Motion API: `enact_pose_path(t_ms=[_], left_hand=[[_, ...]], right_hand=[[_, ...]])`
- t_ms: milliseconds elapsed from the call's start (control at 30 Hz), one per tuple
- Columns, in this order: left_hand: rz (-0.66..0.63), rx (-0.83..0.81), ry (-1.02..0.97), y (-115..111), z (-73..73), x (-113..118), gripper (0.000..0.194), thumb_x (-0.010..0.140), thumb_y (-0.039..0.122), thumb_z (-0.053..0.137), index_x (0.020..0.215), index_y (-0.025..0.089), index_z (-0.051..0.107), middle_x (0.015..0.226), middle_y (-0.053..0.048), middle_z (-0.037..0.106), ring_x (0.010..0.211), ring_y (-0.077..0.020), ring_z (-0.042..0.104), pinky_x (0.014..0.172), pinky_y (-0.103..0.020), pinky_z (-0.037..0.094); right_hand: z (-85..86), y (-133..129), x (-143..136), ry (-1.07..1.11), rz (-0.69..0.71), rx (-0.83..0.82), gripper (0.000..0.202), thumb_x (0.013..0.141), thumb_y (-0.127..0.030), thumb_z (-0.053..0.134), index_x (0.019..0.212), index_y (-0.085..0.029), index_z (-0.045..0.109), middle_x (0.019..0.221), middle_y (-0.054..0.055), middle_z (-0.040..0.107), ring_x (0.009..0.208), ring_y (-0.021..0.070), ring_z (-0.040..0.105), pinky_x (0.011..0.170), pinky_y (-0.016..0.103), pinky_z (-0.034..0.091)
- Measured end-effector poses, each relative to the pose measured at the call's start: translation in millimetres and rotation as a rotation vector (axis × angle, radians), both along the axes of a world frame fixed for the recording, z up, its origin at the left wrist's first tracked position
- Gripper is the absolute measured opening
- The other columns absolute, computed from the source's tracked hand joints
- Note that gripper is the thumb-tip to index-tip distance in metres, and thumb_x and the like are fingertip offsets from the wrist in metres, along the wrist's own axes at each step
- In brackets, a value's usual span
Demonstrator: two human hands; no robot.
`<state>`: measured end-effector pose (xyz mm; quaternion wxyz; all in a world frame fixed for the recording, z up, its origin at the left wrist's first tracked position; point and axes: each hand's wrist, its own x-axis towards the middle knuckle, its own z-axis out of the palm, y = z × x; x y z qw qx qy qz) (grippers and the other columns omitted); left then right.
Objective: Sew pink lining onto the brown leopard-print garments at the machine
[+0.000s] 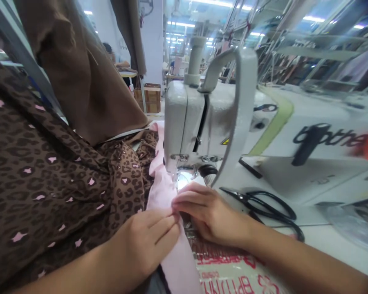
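A strip of pink fabric [161,192] runs under the needle area of a white sewing machine [178,122] and hangs toward me. My left hand [144,241] lies over the strip, its fingers closed on the edge. From the right, my right hand [211,210] pinches the same edge just in front of the lit needle area. The fingertips of both hands nearly meet there. Brown leopard-print fabric [79,196] with pink spots is heaped to the left, against the pink strip.
Black-handled scissors [263,204] lie on the machine bed, right of my right hand. Plain brown fabric [88,81] hangs at the upper left. A plastic-covered sheet with red lettering [230,271] is at the front. Farther back are a cardboard box [151,98] and another person [110,53].
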<state>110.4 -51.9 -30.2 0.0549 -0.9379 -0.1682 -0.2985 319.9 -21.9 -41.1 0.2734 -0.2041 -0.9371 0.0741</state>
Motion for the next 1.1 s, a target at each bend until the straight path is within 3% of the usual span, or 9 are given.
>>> enact_pose_path(t_ms=[233, 367, 433, 533, 600, 700, 867, 1000, 1100], left_hand=[[-0.011, -0.035, 0.067, 11, -6.6, -4, 0.026, 0.095, 0.01, 0.037, 0.092, 0.005, 0.062, 0.088, -0.011, 0.067, 0.092, -0.0194, 0.063, 0.083, -0.032, 0.056], [0.159, -0.09, 0.134, 13, 1.6, -13, 0.027, 0.092, 0.029, 0.051, 0.101, 0.005, 0.06, 0.099, -0.014, 0.064, 0.097, -0.0244, 0.06, 0.086, -0.039, 0.054], [0.28, -0.067, 0.233, 15, 10.4, -25, 0.05, 0.081, 0.049, 0.063, 0.104, 0.005, 0.059, 0.101, -0.015, 0.063, 0.101, -0.0286, 0.058, 0.095, -0.047, 0.048], [0.297, -0.056, 0.413, 16, 21.6, -54, 0.056, 0.066, 0.064, 0.068, 0.087, 0.012, 0.062, 0.085, -0.008, 0.063, 0.094, -0.0259, 0.058, 0.11, -0.051, 0.029], [0.249, -0.112, 0.458, 7, 25.7, -75, 0.039, 0.071, 0.054, 0.07, 0.073, 0.017, 0.057, 0.072, 0.0, 0.059, 0.081, -0.0198, 0.057, 0.11, -0.045, 0.028], [0.278, -0.155, 0.431, -22, 27.7, -98, 0.024, 0.082, 0.032, 0.067, 0.071, 0.02, 0.05, 0.07, 0.002, 0.057, 0.071, -0.0176, 0.052, 0.08, -0.033, 0.041], [0.259, -0.052, 0.385, -72, 25.3, -107, 0.024, 0.094, 0.019, 0.046, 0.07, 0.018, 0.049, 0.066, 0.001, 0.052, 0.058, -0.0155, 0.045, 0.056, -0.029, 0.028], [0.233, 0.032, 0.388, -90, 19.8, -101, 0.03, 0.092, 0.002, 0.033, 0.08, 0.016, 0.056, 0.071, -0.001, 0.057, 0.062, -0.0161, 0.05, 0.059, -0.028, 0.035], [0.272, 0.02, 0.333, -94, 16.2, -91, 0.026, 0.091, 0.002, 0.037, 0.084, 0.015, 0.058, 0.074, -0.002, 0.059, 0.064, -0.016, 0.052, 0.06, -0.027, 0.04]], right_hand=[[-6.4, 8, -4, -0.063, -0.099, 0.104, 0.032, 0.087, -0.005, 0.038, 0.109, -0.007, 0.062, 0.107, 0.013, 0.066, 0.101, 0.0234, 0.058, 0.087, 0.04, 0.051], [9.6, -2, -2, -0.025, -0.14, 0.052, 0.027, 0.089, -0.009, 0.04, 0.104, -0.011, 0.062, 0.102, 0.011, 0.067, 0.094, 0.0229, 0.061, 0.085, 0.041, 0.051], [22.6, -23, -1, -0.024, -0.225, -0.049, 0.02, 0.091, -0.024, 0.045, 0.098, -0.012, 0.06, 0.09, 0.01, 0.066, 0.082, 0.0232, 0.062, 0.073, 0.039, 0.052], [28.4, -66, 1, -0.184, -0.309, -0.209, 0.052, 0.084, -0.056, 0.055, 0.11, -0.012, 0.053, 0.079, 0.01, 0.066, 0.066, 0.0242, 0.063, 0.054, 0.034, 0.05], [20.8, -89, 3, -0.281, -0.219, -0.242, 0.062, 0.082, -0.058, 0.056, 0.124, -0.013, 0.047, 0.086, 0.011, 0.068, 0.069, 0.0238, 0.065, 0.055, 0.03, 0.05], [14.6, -106, 0, -0.248, -0.138, -0.396, 0.021, 0.092, -0.035, 0.046, 0.104, -0.02, 0.056, 0.077, 0.005, 0.067, 0.062, 0.0165, 0.061, 0.053, 0.024, 0.046], [58.1, -97, -25, 0.248, -0.155, -0.725, 0.01, 0.094, -0.024, 0.044, 0.093, -0.02, 0.054, 0.073, 0.0, 0.062, 0.061, 0.0113, 0.058, 0.054, 0.02, 0.044], [71.0, -77, -51, 0.167, -0.054, -0.636, 0.032, 0.088, -0.028, 0.059, 0.118, -0.019, 0.056, 0.113, 0.008, 0.064, 0.095, 0.0188, 0.062, 0.074, 0.027, 0.049], [56.7, -66, -65, -0.088, -0.118, -0.499, 0.018, 0.081, -0.03, 0.068, 0.091, -0.016, 0.069, 0.088, 0.006, 0.07, 0.08, 0.0183, 0.062, 0.07, 0.027, 0.045]])
